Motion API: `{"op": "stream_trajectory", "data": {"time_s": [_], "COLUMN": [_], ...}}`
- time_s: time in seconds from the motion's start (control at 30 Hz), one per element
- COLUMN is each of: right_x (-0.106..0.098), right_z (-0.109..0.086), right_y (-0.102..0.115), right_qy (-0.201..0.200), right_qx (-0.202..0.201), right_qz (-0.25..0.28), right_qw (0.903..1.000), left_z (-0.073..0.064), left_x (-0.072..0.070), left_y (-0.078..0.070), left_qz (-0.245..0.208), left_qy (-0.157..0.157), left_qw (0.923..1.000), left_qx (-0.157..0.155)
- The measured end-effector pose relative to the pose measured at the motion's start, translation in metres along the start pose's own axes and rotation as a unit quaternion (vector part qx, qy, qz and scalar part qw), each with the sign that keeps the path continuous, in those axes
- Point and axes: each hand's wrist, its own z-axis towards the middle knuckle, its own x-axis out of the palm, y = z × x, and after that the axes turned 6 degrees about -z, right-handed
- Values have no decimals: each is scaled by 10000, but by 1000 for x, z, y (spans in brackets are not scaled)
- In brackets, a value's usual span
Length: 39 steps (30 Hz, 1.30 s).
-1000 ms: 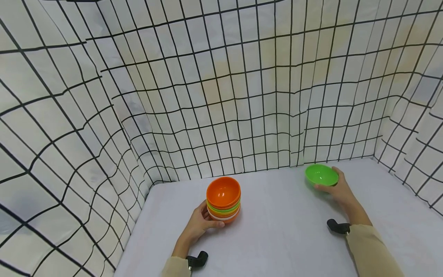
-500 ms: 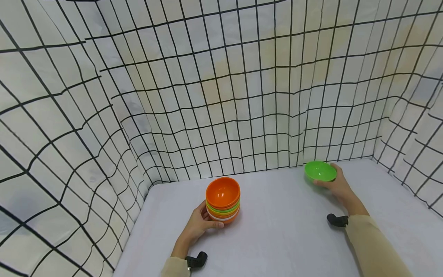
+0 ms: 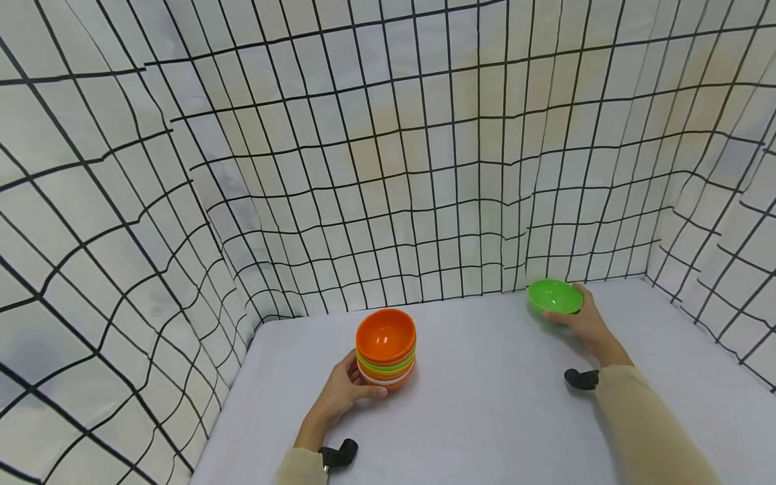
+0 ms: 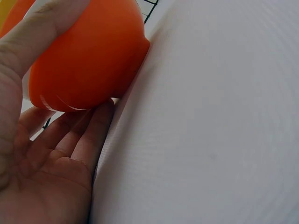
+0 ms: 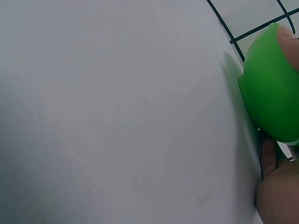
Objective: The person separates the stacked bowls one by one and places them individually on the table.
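Observation:
My left hand (image 3: 342,391) holds a stack of nested bowls (image 3: 386,337) from its left side, thumb in front and fingers behind. The top bowl is orange; green, yellow and white rims show below it. In the left wrist view the orange bottom bowl (image 4: 93,56) stands on the table between thumb and fingers. At the far right my right hand (image 3: 591,327) grips a single green bowl (image 3: 554,296) by its right side, its mouth facing up. The right wrist view has the green bowl (image 5: 271,88) at or barely above the tabletop; which, I cannot tell.
A white-covered table (image 3: 473,377) lies under both hands. White sheeting with a black grid (image 3: 424,168) rises behind it and along both sides. The green bowl is close to the foot of the back sheet. A black wrist device (image 3: 582,379) sits on each forearm.
My right hand has moved the green bowl slightly back, toward the rear sheet. My left hand and the stack stay in place; the head view has shifted a little.

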Motion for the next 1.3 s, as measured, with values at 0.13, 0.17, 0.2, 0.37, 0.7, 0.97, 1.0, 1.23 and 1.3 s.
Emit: {"op": "stream_trajectory", "data": {"time_s": [0.13, 0.17, 0.2, 0.37, 0.7, 0.97, 1.0, 1.23, 1.3], "right_x": [0, 0, 0, 1, 5, 5, 5, 8, 10], "right_z": [1, 2, 1, 1, 3, 3, 3, 1, 2], "right_y": [1, 2, 3, 6, 2, 2, 2, 4, 5], "right_qy": [-101, -120, -143, -160, -209, -289, -301, -464, -512], "right_qx": [19, 25, 30, 54, 235, 198, 190, 278, 318], "right_qz": [-22, -34, -48, -69, -37, 81, 90, 86, 88], "right_qw": [9999, 9999, 9999, 9998, 9995, 9994, 9993, 9985, 9981], "left_z": [-1, -1, -1, 0, 0, 2, 2, 1, 1], "left_x": [1, 1, 1, 0, -1, -2, -2, -1, -1], "left_y": [1, 1, 1, 1, 0, 2, 2, 2, 2], "left_qz": [-35, -41, -50, -32, -1, -95, -112, -95, -139], "left_qy": [20, 25, 28, -4, 1, 52, 51, 2, 11], "left_qw": [10000, 10000, 10000, 10000, 10000, 9999, 9999, 10000, 9999], "left_qx": [9, 16, 24, 13, -23, 18, 16, -8, -1]}}
